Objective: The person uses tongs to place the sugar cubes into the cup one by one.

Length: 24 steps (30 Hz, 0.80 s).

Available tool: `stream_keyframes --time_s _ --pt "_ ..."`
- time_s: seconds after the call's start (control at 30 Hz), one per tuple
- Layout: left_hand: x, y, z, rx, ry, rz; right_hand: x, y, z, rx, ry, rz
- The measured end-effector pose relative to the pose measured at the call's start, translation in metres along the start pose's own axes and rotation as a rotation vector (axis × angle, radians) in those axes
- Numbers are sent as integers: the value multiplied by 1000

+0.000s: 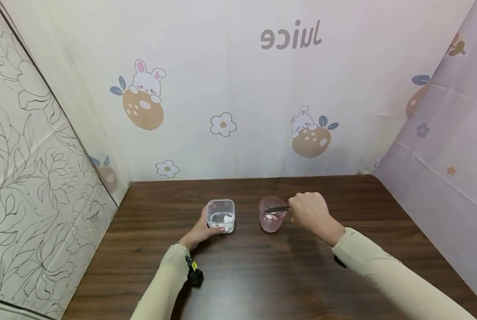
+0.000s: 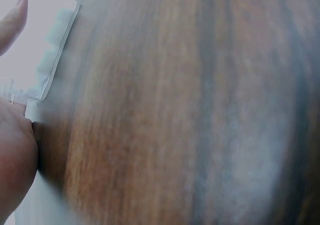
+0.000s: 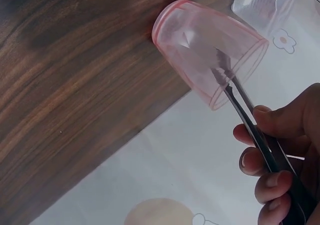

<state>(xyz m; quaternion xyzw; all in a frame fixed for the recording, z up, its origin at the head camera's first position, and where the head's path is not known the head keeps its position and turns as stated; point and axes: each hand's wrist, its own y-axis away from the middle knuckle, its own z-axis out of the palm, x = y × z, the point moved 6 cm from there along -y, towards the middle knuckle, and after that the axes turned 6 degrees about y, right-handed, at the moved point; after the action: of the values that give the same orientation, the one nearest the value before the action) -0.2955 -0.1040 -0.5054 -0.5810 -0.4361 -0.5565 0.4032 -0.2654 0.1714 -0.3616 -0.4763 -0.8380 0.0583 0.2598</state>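
Note:
My left hand (image 1: 200, 229) grips a clear square plastic box (image 1: 220, 208), with the thumb along its front and the fingers at its left and far side. Small white pieces (image 1: 228, 218) lie at the bottom of the box. To the right a translucent pink cup (image 1: 270, 226) stands upright on the table. My right hand (image 1: 311, 212) holds black tweezers (image 3: 260, 140) between thumb and curled fingers. The tweezer tips reach in over the cup's rim and stand slightly apart. White pieces (image 1: 271, 217) show inside the cup, below the tips.
The dark wooden table (image 1: 258, 280) ends at a pale patterned cloth wall (image 1: 230, 151) behind the box and cup. More cloth hangs along the left and right sides. A black wrist camera (image 1: 194, 272) sits on the left sleeve, close over the table.

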Motion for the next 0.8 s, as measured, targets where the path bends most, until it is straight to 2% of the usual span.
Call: stream_keyframes --time_s 0.17,0.43,0.57,0.8 --pt "-23 -11 -5 17 -3 3 2 2 -8 3 -14 8" --pt "-25 -13 -7 11 -7 0 9 2 -23 -9 -26 57" --pt "-19 -12 -5 -3 11 -5 12 -1 -31 13 -32 78" --pt "7 2 1 -29 8 -21 13 -7 -35 34 -63 96"
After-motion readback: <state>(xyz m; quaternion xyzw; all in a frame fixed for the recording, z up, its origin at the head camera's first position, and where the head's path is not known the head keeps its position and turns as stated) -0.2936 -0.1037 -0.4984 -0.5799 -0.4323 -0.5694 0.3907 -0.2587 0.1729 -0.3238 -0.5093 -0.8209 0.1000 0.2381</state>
